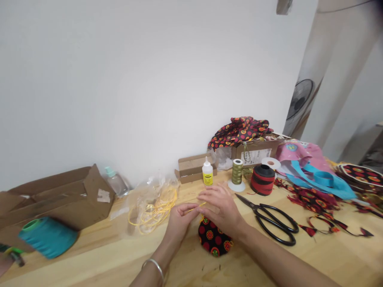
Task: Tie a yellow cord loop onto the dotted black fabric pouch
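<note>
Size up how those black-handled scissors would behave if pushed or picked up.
The scissors lie flat, so a push would probably slide rather than roll them. Their thick handles and metallic-looking blades suggest they're stiff and fairly heavy. With a visible pivot, they might swing open if lifted by one loop.

Soft, even brightness fills the frame; the white wall (pixel 149 87) is palest around upper middle, greyer toward the left. The far upper right corner darkens nearly to black. Shadows on the surface (pixel 116 261) are faint. Wide-angle stretching and blur soften the teal spool (pixel 49 238) at lower left.
</note>
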A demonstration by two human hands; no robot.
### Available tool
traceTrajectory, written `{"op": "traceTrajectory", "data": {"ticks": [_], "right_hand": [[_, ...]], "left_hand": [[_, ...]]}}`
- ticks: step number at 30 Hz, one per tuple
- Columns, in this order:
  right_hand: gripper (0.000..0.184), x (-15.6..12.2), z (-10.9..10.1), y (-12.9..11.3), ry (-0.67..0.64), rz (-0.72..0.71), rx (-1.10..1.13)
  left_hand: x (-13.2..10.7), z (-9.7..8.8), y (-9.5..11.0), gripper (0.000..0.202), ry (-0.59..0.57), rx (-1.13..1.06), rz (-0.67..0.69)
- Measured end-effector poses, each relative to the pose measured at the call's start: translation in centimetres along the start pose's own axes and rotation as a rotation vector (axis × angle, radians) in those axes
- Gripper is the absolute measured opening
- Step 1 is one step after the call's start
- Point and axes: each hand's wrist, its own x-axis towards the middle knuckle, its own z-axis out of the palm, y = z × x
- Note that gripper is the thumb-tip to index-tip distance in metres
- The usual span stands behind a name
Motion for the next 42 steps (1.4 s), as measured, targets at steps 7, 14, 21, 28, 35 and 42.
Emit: {"op": "traceTrajectory", "data": {"ticks": [7, 14, 21, 28, 35, 42], "right_hand": [[0.013, -0.5, 0.6, 1.0, -0.074, 0.026, -0.06], [0.014, -0.4, 0.4, 0.5, -0.06, 0.0, -0.066], [0.012, -0.4, 0.6, 0.7, -0.011, 0.062, -0.016], [0.01, -0.5, 0.8, 1.1, 0.005, 0.108, 0.015], [0.01, -0.4, 0.7, 0.8, 0.04, 0.084, -0.041], [0.012, -0.5, 0.6, 0.6, 0.071, 0.09, -0.106]], "left_hand": [[-0.2, 0.0, -0.1, 0.018, -0.033, -0.027, -0.012], [0.0, -0.2, -0.3, 0.025, -0.055, -0.039, -0.025], [-0.1, 0.0, -0.4, 0.023, 0.003, -0.013, 0.028], [0.0, 0.3, 0.2, 0.021, 0.037, 0.037, 0.07], [0.0, 0.3, 0.1, 0.022, 0.038, 0.065, 0.041], [-0.2, 0.4, 0.3, 0.019, 0.017, 0.074, 0.014]]}}
